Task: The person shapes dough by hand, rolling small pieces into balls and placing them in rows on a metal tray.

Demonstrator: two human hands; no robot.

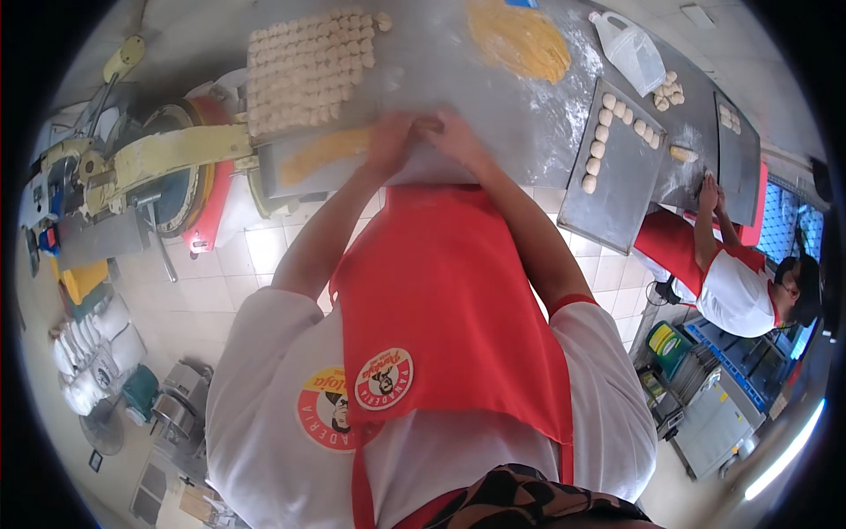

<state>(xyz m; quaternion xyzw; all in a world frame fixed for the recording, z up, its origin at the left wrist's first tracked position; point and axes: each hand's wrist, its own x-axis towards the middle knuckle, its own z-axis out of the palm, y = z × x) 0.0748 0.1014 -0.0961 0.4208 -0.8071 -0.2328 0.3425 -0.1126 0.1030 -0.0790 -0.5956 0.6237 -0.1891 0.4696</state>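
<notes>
Both hands (421, 139) pressed together on steel table (493, 106).

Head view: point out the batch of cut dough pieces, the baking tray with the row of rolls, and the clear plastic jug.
cut dough pieces (304, 66), head view, middle of the batch
baking tray (617, 198), head view, bare metal floor
plastic jug (634, 53), head view, its side

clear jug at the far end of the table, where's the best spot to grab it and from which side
Probably by the neck under the cap: the jug lies tipped on its side on the floured table, cap end toward the yellow dough. Come from that bare side; the tray and dough balls crowd the other. Its wide, smooth body gives a poorer grip.
</notes>
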